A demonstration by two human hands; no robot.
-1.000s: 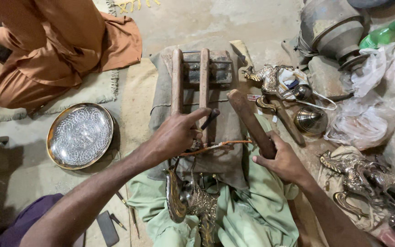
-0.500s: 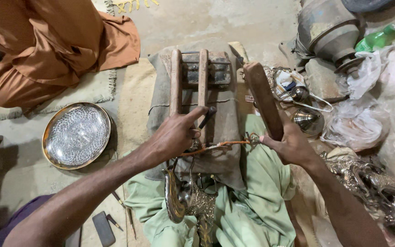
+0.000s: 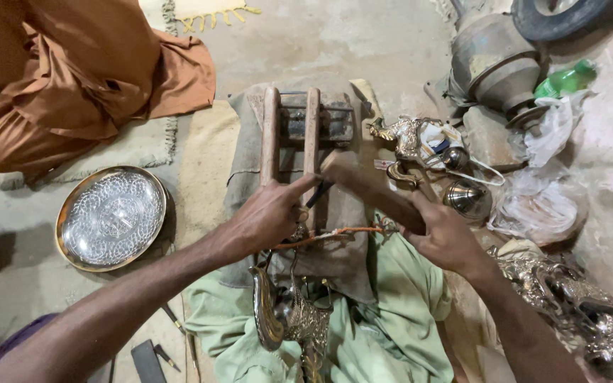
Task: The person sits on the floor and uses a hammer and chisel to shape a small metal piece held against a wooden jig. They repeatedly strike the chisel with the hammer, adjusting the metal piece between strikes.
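Observation:
My left hand (image 3: 272, 213) grips a thin dark chisel (image 3: 318, 193) and points it down at the work between two upright wooden posts (image 3: 271, 131) of a small frame. My right hand (image 3: 445, 234) is closed round a brown wooden mallet (image 3: 370, 190), whose head lies right at the chisel's top end. An orange cord (image 3: 335, 232) runs across a grey cloth (image 3: 342, 252) under both hands. Below, on my green-clothed lap, lies a shiny embossed metal piece (image 3: 282, 315).
An embossed round metal plate (image 3: 111, 217) lies on the floor at left. A person in brown clothes (image 3: 72, 78) sits at the back left. Metal ornaments (image 3: 420, 145), a bell shape (image 3: 466, 198), plastic bags (image 3: 540, 202) and a green bottle (image 3: 565, 79) crowd the right side.
My right hand raised the mallet upright, then swung it down to the left onto the chisel's top. My left hand stayed on the chisel.

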